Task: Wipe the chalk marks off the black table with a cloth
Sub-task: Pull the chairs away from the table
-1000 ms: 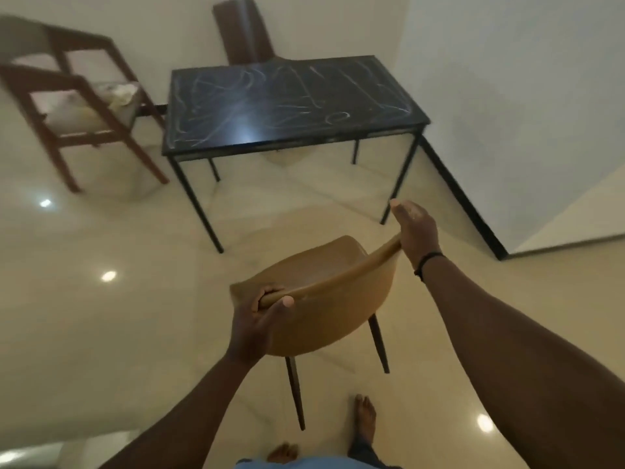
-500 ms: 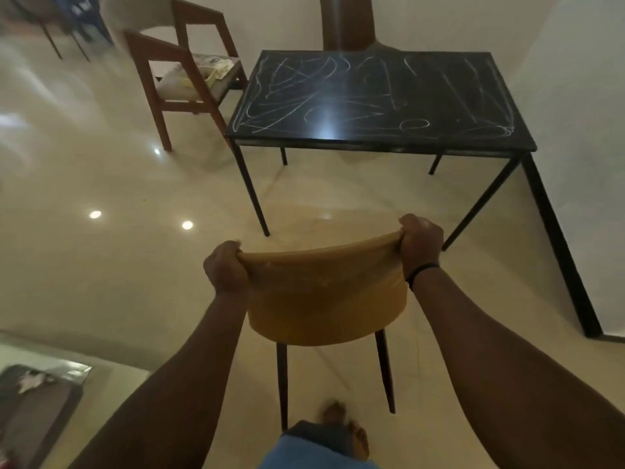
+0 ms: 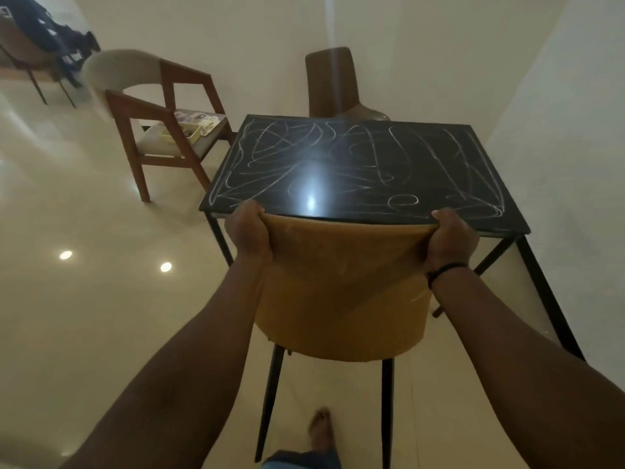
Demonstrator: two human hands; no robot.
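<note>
The black table (image 3: 358, 170) stands ahead against the walls, its glossy top covered in white chalk scribbles (image 3: 270, 154). Right in front of it is a tan chair (image 3: 341, 292) with thin dark legs, seen from behind, its back reaching the table's near edge. My left hand (image 3: 248, 231) grips the left end of the chair's top rim. My right hand (image 3: 449, 236), with a black band on the wrist, grips the right end. No cloth is clearly in view.
A wooden armchair (image 3: 162, 130) with items on its seat stands left of the table. A brown chair (image 3: 333, 82) is behind the table by the wall. Another chair with dark things (image 3: 37, 32) sits far left. Glossy beige floor spreads left; my bare foot (image 3: 321, 431) shows below.
I have walked forward with the tan chair in both hands; it went from mid-floor up to the table's near edge. My right hand went from touching the rim to gripping it.
</note>
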